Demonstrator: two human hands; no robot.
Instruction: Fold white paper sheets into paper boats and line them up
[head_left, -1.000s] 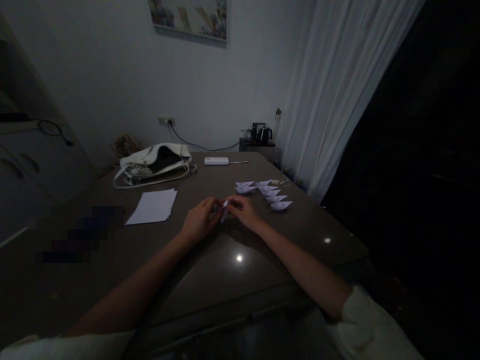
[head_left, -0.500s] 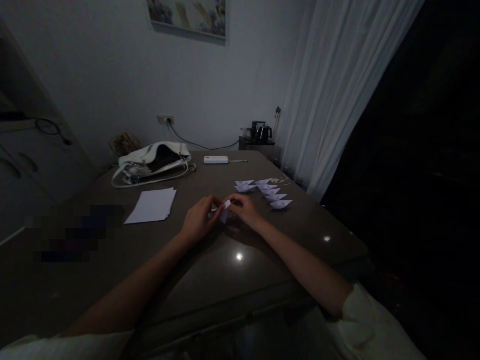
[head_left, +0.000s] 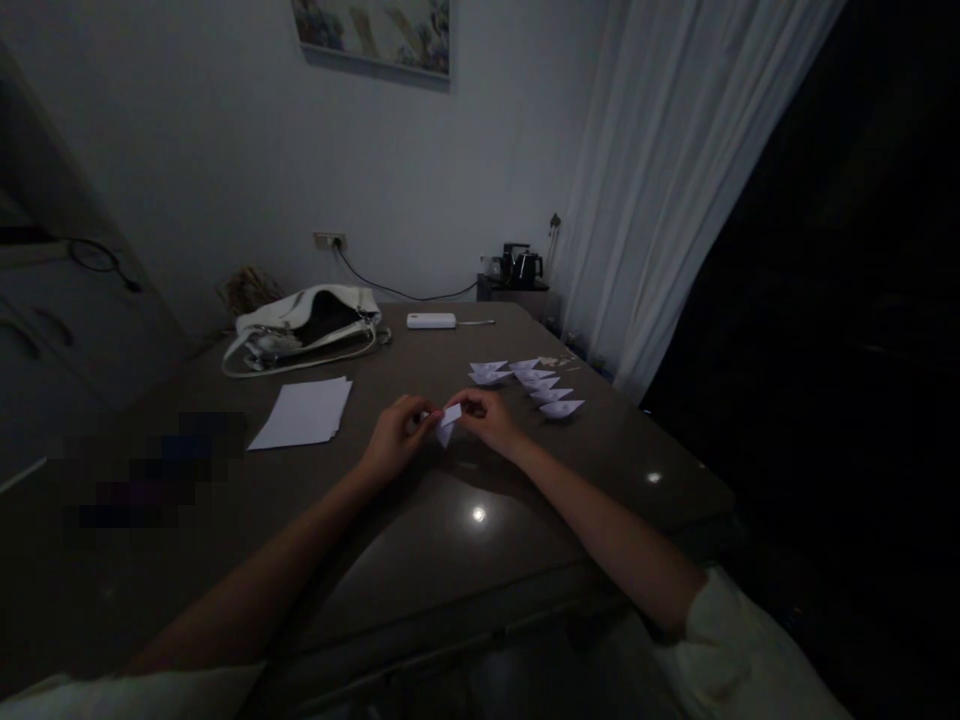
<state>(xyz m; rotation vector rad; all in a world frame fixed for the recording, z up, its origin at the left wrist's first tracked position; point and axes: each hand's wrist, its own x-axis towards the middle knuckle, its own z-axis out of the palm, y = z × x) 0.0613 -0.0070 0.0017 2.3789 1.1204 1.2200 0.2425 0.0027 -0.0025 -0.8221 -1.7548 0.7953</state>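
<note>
A small folded piece of white paper (head_left: 448,424) is held between my two hands above the brown table (head_left: 420,560). My left hand (head_left: 397,435) pinches its left side between thumb and fingers. On the right side, my right hand (head_left: 486,418) grips it the same way. The paper has a flat upper part and a pointed flap hanging down; my fingers hide its outer edges. Several folded white paper boats (head_left: 555,396) sit in two rows beyond my right hand. To the left of my left hand lies a stack of white paper sheets (head_left: 300,412).
A white handbag (head_left: 307,320) stands at the back left of the table. A white power bank (head_left: 431,321) with a short cable lies near the far edge. Small pale scraps (head_left: 559,362) are behind the boats. A black kettle (head_left: 527,267) stands on a cabinet beyond the table.
The folded paper now shows more of its face and its downward point between my hands. My left fingers have shifted slightly outward, toward the left; my right hand stays nearly in place.
</note>
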